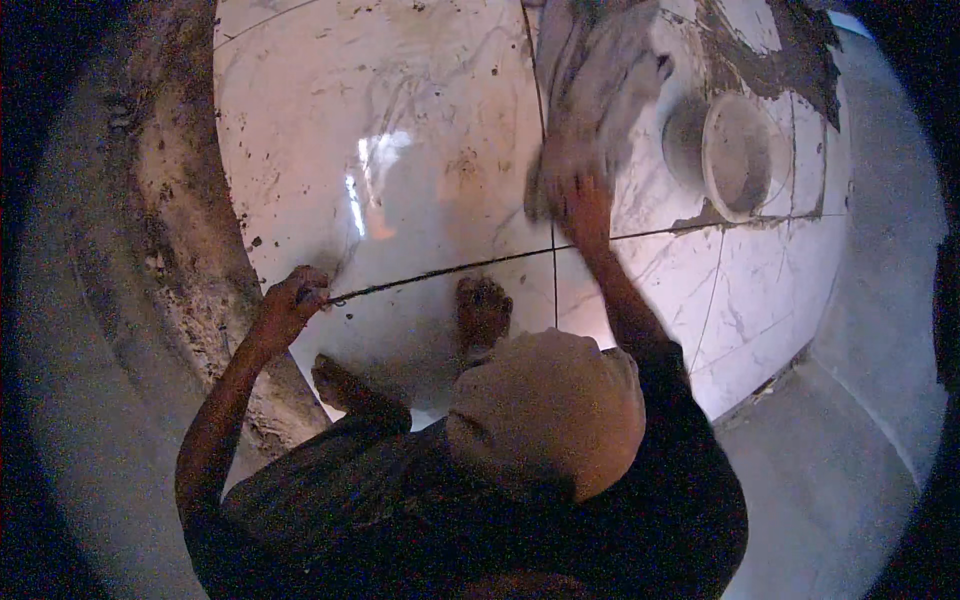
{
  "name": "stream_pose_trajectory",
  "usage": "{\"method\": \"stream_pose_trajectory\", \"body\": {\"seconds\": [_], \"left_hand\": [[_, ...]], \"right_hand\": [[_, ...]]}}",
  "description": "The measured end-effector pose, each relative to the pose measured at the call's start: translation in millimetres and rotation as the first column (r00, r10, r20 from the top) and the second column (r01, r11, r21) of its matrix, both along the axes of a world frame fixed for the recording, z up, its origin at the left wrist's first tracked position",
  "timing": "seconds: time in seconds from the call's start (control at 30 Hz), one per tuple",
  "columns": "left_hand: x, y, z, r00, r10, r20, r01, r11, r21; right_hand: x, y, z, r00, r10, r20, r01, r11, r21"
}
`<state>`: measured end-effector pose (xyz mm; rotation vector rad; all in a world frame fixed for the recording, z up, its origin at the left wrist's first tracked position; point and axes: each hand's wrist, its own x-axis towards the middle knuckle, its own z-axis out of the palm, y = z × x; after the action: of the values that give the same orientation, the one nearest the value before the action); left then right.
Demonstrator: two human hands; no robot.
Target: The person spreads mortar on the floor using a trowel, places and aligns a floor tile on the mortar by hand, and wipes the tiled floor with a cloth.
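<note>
My right hand (585, 200), smeared by motion, is on a crumpled grey cloth (600, 75) spread over the glossy marble-look floor tiles (430, 110). Its arm reaches forward and right. My left hand (297, 290) is low at the left edge of the tiles, beside the left end of a dark joint line (430, 274). Its fingers are curled together; what they may hold is too small to make out. Between the hands the tile is wet-looking, with light reflections and dark specks of dirt.
A pale round bucket (740, 160) stands on the tiles at the right. Grey mortar smears (800, 60) lie at the far right. Rough brown dirt (180, 200) borders the tiles on the left. My bare feet (485, 308) are close to the joint line.
</note>
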<state>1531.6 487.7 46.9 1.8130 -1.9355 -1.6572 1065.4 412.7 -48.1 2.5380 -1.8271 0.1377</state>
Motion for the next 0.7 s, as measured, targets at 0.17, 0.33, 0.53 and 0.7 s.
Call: {"method": "stream_pose_trajectory", "body": {"seconds": [0.17,0.33,0.53,0.7], "left_hand": [[-3.1,-3.1,3.4,0.996,0.085,-0.018,-0.082,0.988,0.134],[17.0,30.8,-22.2,0.998,0.027,-0.057,-0.022,0.997,0.072],[3.7,4.7,6.6,0.986,0.113,-0.119,-0.102,0.991,0.090],[13.1,31.3,1.8,0.995,0.100,-0.008,-0.097,0.984,0.146]], "right_hand": [[-13.1,169.4,11.9,0.979,-0.187,0.083,0.169,0.969,0.182],[-138.2,142.8,-27.3,0.911,-0.390,-0.131,0.409,0.893,0.185],[-150.7,123.9,-39.3,0.903,-0.427,-0.037,0.424,0.903,-0.076],[-9.8,131.1,9.2,0.986,-0.169,-0.012,0.168,0.970,0.173]]}}
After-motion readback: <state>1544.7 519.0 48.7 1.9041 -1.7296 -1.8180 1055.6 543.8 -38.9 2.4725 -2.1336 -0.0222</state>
